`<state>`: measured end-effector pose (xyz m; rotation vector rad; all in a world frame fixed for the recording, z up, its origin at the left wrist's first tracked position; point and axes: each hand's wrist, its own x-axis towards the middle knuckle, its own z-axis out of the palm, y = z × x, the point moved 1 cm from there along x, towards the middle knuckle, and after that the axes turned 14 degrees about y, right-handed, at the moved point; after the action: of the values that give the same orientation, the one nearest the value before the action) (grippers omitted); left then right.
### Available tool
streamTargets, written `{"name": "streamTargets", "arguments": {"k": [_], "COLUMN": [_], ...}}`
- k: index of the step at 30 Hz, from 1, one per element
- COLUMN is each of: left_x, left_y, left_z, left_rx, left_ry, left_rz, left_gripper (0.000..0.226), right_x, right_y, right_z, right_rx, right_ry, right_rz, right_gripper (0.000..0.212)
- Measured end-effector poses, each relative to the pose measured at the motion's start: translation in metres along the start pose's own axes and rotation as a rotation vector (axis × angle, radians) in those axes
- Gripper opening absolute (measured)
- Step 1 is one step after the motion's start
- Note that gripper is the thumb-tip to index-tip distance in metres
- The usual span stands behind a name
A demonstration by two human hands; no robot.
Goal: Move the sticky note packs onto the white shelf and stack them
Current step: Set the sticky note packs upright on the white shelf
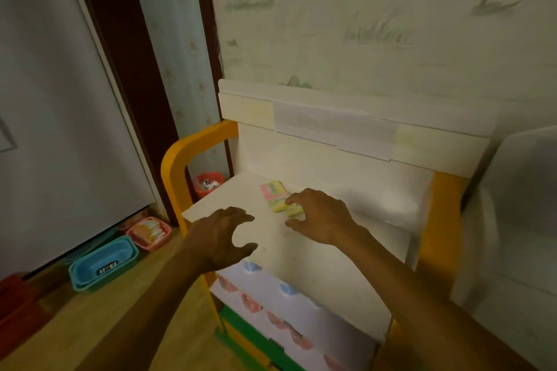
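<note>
Yellow and pink sticky note packs (278, 196) lie on the white shelf (301, 238), under the right hand's (319, 217) fingertips, which touch them without gripping. Left hand (220, 238) hovers nearby, fingers spread and curved, empty.

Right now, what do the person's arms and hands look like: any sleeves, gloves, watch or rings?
Both forearms are bare as far as the frame shows, with no sleeve edge in view. The left hand and right hand wear no gloves. No watch, band or ring shows on either; the dim, slightly blurred picture could hide a thin ring.
</note>
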<state>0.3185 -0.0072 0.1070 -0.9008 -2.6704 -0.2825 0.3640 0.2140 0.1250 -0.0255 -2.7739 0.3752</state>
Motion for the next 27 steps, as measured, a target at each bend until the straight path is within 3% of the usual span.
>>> {"name": "streamTargets", "arguments": {"k": [11, 27], "left_x": [0.102, 0.259], "left_y": [-0.039, -0.114], "left_z": [0.053, 0.153], "left_rx": [-0.054, -0.087], "left_ry": [0.041, -0.283], "left_rz": [0.032, 0.369], "left_gripper": [0.068, 0.074], "right_x": [0.070, 0.125], "right_y": [0.040, 0.074], "right_z": [0.033, 0.094], "right_rx": [0.028, -0.135], "right_ry": [0.023, -0.016], "right_rz": [0.125, 0.511], "right_gripper": [0.050, 0.052]}}
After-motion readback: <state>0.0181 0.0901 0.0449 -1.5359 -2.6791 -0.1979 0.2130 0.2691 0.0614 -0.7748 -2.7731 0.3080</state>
